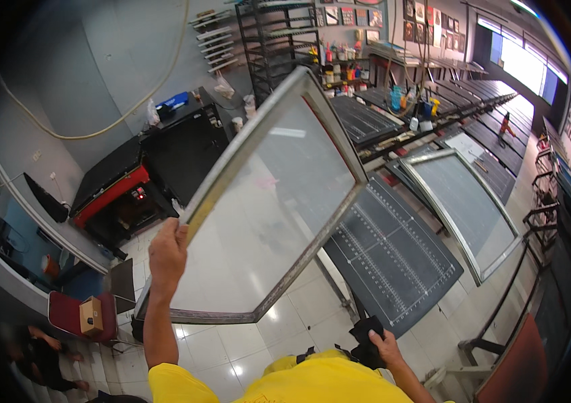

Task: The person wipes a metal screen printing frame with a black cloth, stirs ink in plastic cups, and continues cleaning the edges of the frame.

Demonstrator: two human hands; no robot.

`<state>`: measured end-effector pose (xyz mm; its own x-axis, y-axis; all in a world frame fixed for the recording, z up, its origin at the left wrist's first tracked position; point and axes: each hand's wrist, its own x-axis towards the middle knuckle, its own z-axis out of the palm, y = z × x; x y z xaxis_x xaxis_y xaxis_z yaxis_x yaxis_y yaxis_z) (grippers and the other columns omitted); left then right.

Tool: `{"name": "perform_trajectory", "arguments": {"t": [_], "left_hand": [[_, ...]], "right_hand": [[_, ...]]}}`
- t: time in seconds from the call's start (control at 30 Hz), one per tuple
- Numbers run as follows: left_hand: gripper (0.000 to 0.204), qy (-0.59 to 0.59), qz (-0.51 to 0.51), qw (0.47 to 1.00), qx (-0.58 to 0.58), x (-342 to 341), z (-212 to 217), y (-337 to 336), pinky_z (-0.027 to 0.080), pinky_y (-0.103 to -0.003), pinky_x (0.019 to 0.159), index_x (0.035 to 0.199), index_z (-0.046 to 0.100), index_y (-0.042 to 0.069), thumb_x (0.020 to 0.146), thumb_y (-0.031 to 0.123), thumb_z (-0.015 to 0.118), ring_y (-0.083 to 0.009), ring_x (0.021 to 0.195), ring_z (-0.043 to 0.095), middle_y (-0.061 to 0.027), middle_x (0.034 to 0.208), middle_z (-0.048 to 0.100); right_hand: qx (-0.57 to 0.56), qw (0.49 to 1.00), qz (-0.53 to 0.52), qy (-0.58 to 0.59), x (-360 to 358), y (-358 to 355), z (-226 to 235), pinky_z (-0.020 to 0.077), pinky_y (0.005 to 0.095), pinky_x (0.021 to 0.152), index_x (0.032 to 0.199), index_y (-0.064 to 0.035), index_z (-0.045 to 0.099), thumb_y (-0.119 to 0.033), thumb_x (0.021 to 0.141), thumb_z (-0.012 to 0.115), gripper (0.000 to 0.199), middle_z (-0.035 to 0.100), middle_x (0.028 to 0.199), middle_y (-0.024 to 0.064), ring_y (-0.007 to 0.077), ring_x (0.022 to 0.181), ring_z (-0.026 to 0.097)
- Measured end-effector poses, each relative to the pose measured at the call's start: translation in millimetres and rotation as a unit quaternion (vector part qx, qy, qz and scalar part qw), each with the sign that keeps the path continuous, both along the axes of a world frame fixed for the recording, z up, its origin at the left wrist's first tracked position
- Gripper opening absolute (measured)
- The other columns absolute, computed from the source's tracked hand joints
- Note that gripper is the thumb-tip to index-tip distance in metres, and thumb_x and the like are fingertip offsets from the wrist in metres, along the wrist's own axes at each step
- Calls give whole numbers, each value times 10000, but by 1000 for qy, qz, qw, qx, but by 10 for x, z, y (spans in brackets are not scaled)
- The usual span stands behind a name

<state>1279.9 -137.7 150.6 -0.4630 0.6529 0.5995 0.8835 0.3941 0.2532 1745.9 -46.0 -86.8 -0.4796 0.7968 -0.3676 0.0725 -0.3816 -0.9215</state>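
Screen frame (pixel 265 208) up in my left hand (pixel 168 254), gripped at its left rail; right hand (pixel 387 346) clutches black rag (pixel 368 334). Keep frame steady, mesh untouched, w/ firm grip.

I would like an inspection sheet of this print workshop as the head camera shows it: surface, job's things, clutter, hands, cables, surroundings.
Surface: dark gridded pallet, bare.
Job's things: metal-framed mesh screen raised at a tilt; black cloth.
Clutter: bottles and cans on the far shelf.
Hands: left hand grips the screen's frame edge; right hand holds the cloth.
Cables: pale hose along the wall.
Surroundings: second screen lying on the next pallet; black and red machine; white tiled floor.
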Motion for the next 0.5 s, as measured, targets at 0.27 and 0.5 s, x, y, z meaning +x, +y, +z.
{"name": "perform_trajectory", "arguments": {"t": [0.27, 0.5], "left_hand": [[302, 115, -27, 993, 12, 198, 117, 86, 473, -449, 617, 904, 526, 32, 958, 329, 507, -373, 727, 592, -162, 798, 591], [302, 150, -69, 986, -9, 476, 313, 212, 483, -424, 610, 873, 527, 37, 920, 333, 567, -336, 695, 603, -134, 784, 576]], "right_hand": [[306, 935, -173, 39, -753, 942, 1212, 457, 272, 786, 1125, 24, 575, -250, 956, 562, 322, 624, 957, 52, 138, 860, 568], [772, 622, -102, 82, -1897, 1227, 2917, 464, 403, 821, 1141, -45, 568, 31, 707, 689, 457, 620, 984, 115, 302, 909, 603]]}}
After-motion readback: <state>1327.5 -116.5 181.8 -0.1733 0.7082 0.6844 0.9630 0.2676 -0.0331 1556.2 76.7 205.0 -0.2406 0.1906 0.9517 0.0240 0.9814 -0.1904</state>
